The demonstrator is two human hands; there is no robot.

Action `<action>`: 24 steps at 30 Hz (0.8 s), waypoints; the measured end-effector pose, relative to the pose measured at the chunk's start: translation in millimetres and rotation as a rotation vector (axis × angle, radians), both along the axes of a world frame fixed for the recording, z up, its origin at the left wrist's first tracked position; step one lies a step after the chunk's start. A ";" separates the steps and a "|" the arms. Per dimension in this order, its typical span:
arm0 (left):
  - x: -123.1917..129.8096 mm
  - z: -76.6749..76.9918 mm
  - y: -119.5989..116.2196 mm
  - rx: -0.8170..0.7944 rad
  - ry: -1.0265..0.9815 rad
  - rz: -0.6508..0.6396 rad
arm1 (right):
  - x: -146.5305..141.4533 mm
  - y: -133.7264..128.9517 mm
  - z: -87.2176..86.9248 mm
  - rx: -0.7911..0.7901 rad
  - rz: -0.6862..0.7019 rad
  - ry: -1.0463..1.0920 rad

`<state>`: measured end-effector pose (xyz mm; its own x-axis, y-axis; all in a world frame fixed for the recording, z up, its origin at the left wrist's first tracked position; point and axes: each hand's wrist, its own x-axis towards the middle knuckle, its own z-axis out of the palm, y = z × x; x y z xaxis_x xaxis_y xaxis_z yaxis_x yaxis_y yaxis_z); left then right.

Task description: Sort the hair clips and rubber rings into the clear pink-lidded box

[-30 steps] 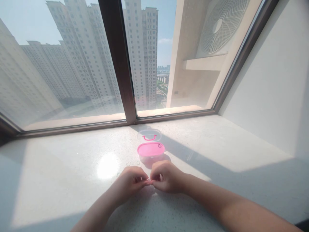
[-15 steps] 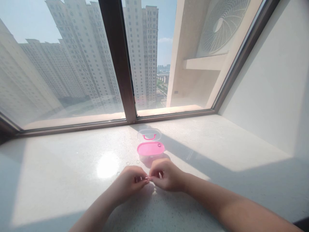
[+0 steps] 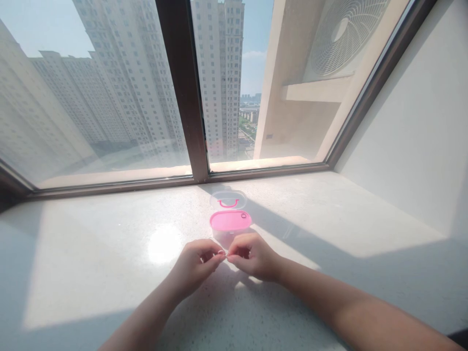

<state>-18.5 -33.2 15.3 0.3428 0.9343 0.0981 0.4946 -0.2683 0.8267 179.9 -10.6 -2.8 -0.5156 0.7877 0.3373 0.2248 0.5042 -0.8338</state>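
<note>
1. one brown-framed window [image 3: 199, 146] stood behind a pale, sunlit sill [image 3: 109, 273].
2. the left hand [image 3: 192, 265] had thumb and finger pinched together.
3. the right hand [image 3: 258, 256] had its tips together too, though on what, i could not tell.
4. a pink-topped tub [image 3: 230, 221] sat just beyond, a clear lid [image 3: 228, 195] behind it.
5. a tiny pale thing [image 3: 221, 252] was clamped in the left pinch, beside the right fingertips.
</note>
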 end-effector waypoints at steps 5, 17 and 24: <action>2.1 0.5 -1.0 0.014 0.001 -0.005 | -0.4 -0.3 -1.7 0.023 0.019 -0.015; 0.5 -2.3 0.1 -0.055 -0.125 0.021 | -0.8 -0.9 3.1 -0.029 -0.005 0.030; -0.5 -1.6 2.8 -0.057 -0.129 0.022 | 0.8 1.0 1.9 -0.054 -0.042 0.077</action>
<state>-19.0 -30.4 13.7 0.3098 0.9468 0.0870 0.3883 -0.2095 0.8974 180.8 -9.6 -1.0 -0.4559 0.8260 0.3314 0.1790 0.4498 -0.8750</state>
